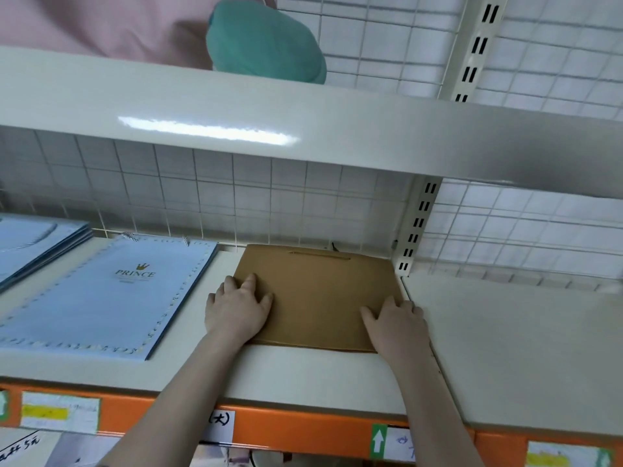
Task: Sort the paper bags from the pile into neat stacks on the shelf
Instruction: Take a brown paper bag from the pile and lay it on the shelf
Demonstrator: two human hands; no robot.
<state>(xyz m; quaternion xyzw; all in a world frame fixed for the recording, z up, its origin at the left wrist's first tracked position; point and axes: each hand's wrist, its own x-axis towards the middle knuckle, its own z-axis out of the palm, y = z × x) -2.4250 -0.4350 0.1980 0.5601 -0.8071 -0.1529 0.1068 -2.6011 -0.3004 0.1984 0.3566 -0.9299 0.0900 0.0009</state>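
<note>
The brown paper bag point(317, 298) lies flat on the shelf point(303, 372), pushed back toward the wire grid at 12 o'clock from the person, its handle slit at the far edge and its right side close against the slotted upright post point(416, 230). It looks a little deeper front to back than wide, though the wide-angle lens makes that uncertain. Both hands rest on it. The left hand point(237, 308) lies palm down on the bag's near left corner, fingers straight and slightly spread, gripping nothing. The right hand point(394, 323) lies flat over the near right corner, fingers extended toward 12 o'clock, its outer fingers overhanging the bag's right edge by the seam between shelf boards. Neither hand is nearer; they bracket the bag evenly, so any squaring push would go straight back.

At 9 o'clock from the bag, apart from it, lies a stack of light blue bags point(101, 298) printed PRINCE, with another blue stack point(37, 244) farther left. The post blocks any slide toward 3 o'clock. The upper shelf point(303, 129) hangs overhead, carrying a green bundle point(266, 42).
</note>
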